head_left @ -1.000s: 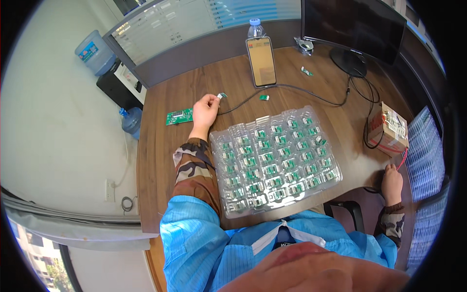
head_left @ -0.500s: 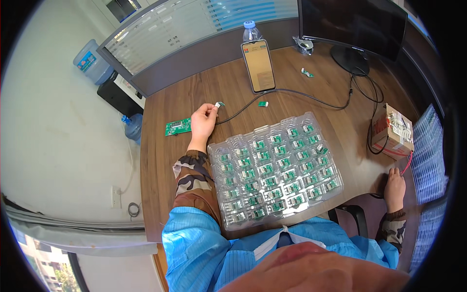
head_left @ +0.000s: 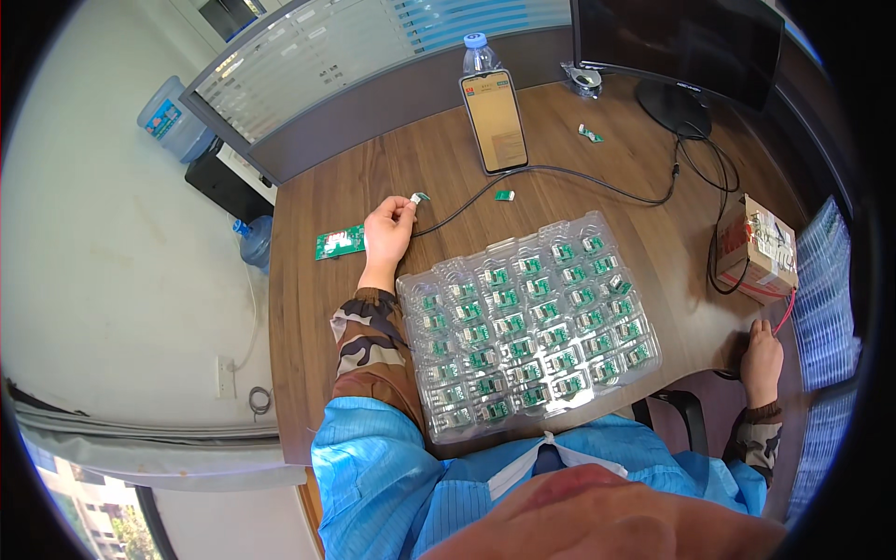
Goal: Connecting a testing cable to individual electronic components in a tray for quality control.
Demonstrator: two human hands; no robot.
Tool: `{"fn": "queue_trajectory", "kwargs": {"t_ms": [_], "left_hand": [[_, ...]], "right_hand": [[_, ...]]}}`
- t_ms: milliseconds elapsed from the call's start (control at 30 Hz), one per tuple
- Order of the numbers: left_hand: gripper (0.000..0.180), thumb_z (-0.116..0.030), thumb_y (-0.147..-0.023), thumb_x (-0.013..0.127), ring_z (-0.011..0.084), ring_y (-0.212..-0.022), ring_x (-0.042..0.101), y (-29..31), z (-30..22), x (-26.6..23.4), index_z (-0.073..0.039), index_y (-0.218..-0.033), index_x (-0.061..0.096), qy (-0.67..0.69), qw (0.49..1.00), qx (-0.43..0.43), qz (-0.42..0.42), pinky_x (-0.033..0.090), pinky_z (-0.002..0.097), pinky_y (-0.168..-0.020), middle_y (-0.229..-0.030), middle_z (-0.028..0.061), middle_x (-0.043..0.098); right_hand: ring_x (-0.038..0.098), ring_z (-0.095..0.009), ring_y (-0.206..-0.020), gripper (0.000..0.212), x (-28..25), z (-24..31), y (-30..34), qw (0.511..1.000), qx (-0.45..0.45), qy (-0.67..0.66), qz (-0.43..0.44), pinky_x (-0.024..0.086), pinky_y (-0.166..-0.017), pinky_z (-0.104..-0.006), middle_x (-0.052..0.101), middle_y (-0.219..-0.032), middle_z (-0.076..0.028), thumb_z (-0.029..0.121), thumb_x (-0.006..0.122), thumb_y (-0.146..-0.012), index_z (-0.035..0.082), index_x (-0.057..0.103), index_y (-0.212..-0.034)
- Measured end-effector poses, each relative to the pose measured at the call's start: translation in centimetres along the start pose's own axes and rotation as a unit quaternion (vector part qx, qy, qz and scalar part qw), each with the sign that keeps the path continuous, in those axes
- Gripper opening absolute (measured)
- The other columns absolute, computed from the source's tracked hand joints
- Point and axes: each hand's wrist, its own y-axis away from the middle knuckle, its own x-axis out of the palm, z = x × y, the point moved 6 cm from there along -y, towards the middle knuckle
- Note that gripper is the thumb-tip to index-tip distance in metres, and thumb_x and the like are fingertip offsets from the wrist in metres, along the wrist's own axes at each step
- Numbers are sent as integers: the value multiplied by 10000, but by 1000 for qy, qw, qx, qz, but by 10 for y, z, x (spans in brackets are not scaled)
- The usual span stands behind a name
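At the left of the desk, my left hand (head_left: 385, 230) pinches a small green circuit board with a white connector (head_left: 419, 198) between thumb and fingertips. Just left of that wrist lies a larger green circuit board (head_left: 340, 244), its display area bright white and its right end hidden by the hand. Below and to the right, a clear plastic blister tray (head_left: 485, 264) holds rows of small green boards. My right hand (head_left: 763, 362) is at the right desk edge with fingers curled. A red wire (head_left: 787, 313) runs down to its fingertips; what they grip is hidden.
A cardboard box (head_left: 758, 250) with wires stands at the right. A black cable (head_left: 597, 177) crosses the desk. A phone (head_left: 495, 121) leans on a bottle (head_left: 478, 56). Loose small boards (head_left: 505, 196) and a monitor (head_left: 677, 51) are farther back. Clear trays (head_left: 826, 299) are stacked beyond the right edge.
The display on the larger board has gone from dark with lit digits to bright white. My right hand has shifted very slightly; the left keeps its pinch on the small board.
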Motion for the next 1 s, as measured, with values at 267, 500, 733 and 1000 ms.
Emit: {"fn": "queue_trajectory", "kwargs": {"t_ms": [267, 500, 733, 1000], "left_hand": [[102, -127, -776, 569, 91, -501, 448, -4, 7, 2, -31, -784, 601, 6, 1000, 7, -6, 364, 202, -483, -580, -6, 545], [106, -125, -787, 558, 87, -530, 464, -4, 8, 2, -27, -792, 597, -15, 1000, 12, -2, 370, 195, -510, -601, -7, 556], [111, -149, -773, 568, 98, -500, 461, -3, 10, 0, -45, -786, 606, -5, 1000, 10, -13, 376, 214, -490, -589, -14, 558], [107, -130, -786, 554, 90, -525, 465, 1, 10, -4, -32, -792, 596, -9, 1000, -6, -6, 371, 200, -505, -606, -9, 559]], "right_hand": [[516, -321, -674, 101, 16, -12, 2, 998, -20, -39, -35, 432, -631, -383, 488, -831, -145, -11, 413, -743, 2, 453, -835], [513, -328, -712, 114, 2, -4, 4, 995, -66, -77, -17, 432, -662, -387, 478, -859, -151, -10, 414, -744, -8, 444, -854], [519, -311, -701, 116, 1, -8, 2, 994, -73, -84, 16, 440, -653, -378, 485, -876, -148, -8, 419, -750, -3, 450, -861], [525, -256, -578, 173, -133, 54, -52, 987, -113, -5, -111, 440, -544, -323, 536, -898, -114, 63, 523, -733, 25, 503, -901]]}}
